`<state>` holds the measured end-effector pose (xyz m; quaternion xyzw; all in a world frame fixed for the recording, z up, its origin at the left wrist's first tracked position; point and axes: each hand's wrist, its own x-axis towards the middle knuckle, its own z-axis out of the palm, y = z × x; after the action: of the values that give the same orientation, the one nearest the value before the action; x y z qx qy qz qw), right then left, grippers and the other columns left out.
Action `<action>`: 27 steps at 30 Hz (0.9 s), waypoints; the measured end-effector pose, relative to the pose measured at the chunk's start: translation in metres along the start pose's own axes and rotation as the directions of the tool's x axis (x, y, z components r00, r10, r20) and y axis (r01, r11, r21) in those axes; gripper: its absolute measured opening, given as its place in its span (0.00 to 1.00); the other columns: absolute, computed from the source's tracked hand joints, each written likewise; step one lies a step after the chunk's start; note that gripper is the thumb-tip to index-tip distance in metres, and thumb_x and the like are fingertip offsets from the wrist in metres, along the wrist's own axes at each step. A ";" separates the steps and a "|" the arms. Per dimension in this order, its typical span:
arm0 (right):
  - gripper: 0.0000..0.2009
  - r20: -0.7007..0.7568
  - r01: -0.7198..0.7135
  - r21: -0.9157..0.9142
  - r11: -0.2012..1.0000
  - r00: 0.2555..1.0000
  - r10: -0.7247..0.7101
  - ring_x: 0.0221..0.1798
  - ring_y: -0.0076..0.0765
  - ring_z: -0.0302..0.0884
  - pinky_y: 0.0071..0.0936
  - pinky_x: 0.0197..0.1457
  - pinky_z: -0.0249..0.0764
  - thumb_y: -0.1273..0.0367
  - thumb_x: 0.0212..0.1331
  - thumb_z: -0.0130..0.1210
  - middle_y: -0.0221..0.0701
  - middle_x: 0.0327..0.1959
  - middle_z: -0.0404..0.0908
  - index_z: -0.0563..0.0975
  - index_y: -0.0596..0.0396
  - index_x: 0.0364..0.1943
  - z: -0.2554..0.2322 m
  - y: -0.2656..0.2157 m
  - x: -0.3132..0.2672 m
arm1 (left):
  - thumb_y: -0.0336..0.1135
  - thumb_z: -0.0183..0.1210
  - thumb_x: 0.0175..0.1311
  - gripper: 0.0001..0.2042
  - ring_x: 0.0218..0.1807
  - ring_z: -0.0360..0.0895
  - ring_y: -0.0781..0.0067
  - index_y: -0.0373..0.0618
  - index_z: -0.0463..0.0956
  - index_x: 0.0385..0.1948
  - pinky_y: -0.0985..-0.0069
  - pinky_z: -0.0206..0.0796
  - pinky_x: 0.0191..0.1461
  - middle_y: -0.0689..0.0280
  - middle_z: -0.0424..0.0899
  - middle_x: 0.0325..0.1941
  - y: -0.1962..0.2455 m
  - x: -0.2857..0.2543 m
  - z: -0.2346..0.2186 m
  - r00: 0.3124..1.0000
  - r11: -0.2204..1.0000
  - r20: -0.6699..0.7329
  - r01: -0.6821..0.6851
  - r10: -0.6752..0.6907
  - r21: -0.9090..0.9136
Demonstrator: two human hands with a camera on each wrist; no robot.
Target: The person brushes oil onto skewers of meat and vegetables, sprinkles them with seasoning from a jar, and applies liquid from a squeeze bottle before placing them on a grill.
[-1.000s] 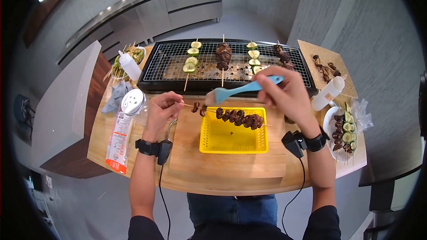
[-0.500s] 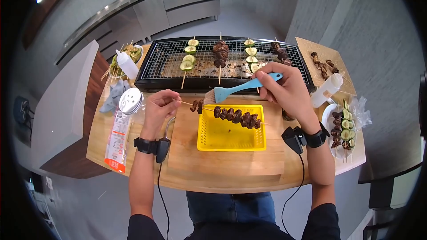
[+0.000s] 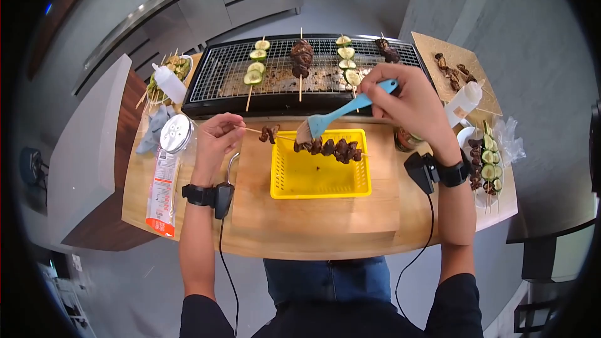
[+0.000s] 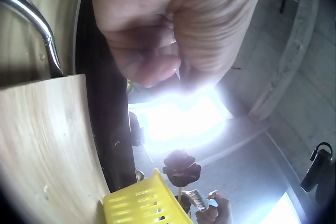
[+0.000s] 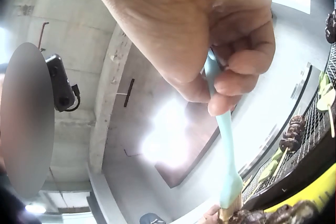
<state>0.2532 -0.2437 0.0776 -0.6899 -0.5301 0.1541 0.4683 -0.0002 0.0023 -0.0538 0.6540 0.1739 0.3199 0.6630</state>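
Note:
In the head view my left hand [image 3: 218, 143] pinches the bare end of a wooden skewer threaded with dark brown pieces of meat [image 3: 343, 150]. The skewer is held nearly level above a yellow plastic basket [image 3: 274, 181]. My right hand [image 3: 407, 103] grips the handle of a light blue basting brush [image 3: 344, 110], whose bristles [image 3: 304, 133] rest on the meat over the basket's left part. From the left wrist, the thumb and fingers [image 4: 157, 61] close on the stick, with a meat piece [image 4: 181, 167] beyond. The right wrist view shows fingers curled round the brush [image 5: 224, 134].
Behind the basket a grill [image 3: 213, 91] carries cucumber and meat skewers. A shaker jar [image 3: 176, 134], a seasoning packet [image 3: 164, 191] and a squeeze bottle [image 3: 169, 82] stand left. Right are another bottle [image 3: 463, 103], a plate [image 3: 464, 138] of skewers and a board [image 3: 432, 56] with meat.
The brush has moved right along the skewer, from the pieces near my left hand to those over the basket. Both hands keep their hold. The head view has shifted slightly.

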 end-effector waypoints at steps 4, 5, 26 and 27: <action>0.08 -0.030 -0.006 -0.104 0.995 1.000 0.003 0.19 0.17 0.74 0.15 0.24 0.69 0.71 0.55 0.51 0.27 0.17 0.77 0.78 0.62 0.27 -0.014 0.005 0.002 | 0.20 0.62 0.56 0.10 0.25 0.71 0.90 0.42 0.78 0.40 0.92 0.52 0.21 0.69 0.82 0.33 0.000 0.002 0.000 1.000 1.000 0.009 -0.018 0.018 -0.020; 0.08 -0.031 -0.007 -0.105 0.994 1.000 0.003 0.19 0.17 0.74 0.15 0.24 0.69 0.71 0.55 0.51 0.27 0.17 0.77 0.78 0.62 0.27 -0.016 0.004 0.002 | 0.20 0.62 0.56 0.11 0.26 0.71 0.90 0.41 0.78 0.40 0.92 0.52 0.21 0.69 0.82 0.33 0.000 0.002 -0.001 1.000 0.999 0.019 -0.020 0.021 -0.030; 0.11 -0.049 -0.076 0.033 0.997 0.996 0.078 0.17 0.10 0.67 0.12 0.20 0.60 0.62 0.62 0.56 0.21 0.15 0.75 0.79 0.58 0.34 -0.037 -0.008 -0.007 | 0.22 0.63 0.56 0.09 0.22 0.67 0.90 0.42 0.79 0.39 0.91 0.50 0.19 0.70 0.82 0.30 -0.004 0.003 -0.003 0.999 0.999 0.016 -0.040 0.040 -0.036; 0.12 -0.024 -0.084 0.073 0.994 0.996 0.086 0.17 0.10 0.67 0.13 0.20 0.59 0.62 0.62 0.55 0.21 0.15 0.74 0.80 0.58 0.34 -0.035 -0.007 -0.007 | 0.22 0.63 0.56 0.09 0.22 0.67 0.90 0.42 0.79 0.39 0.91 0.50 0.19 0.70 0.82 0.30 -0.004 0.003 -0.003 0.999 0.999 0.016 -0.035 0.036 -0.035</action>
<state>0.2713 -0.2664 0.0995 -0.6965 -0.4880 0.1835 0.4930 0.0006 0.0072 -0.0579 0.6481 0.1509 0.3291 0.6700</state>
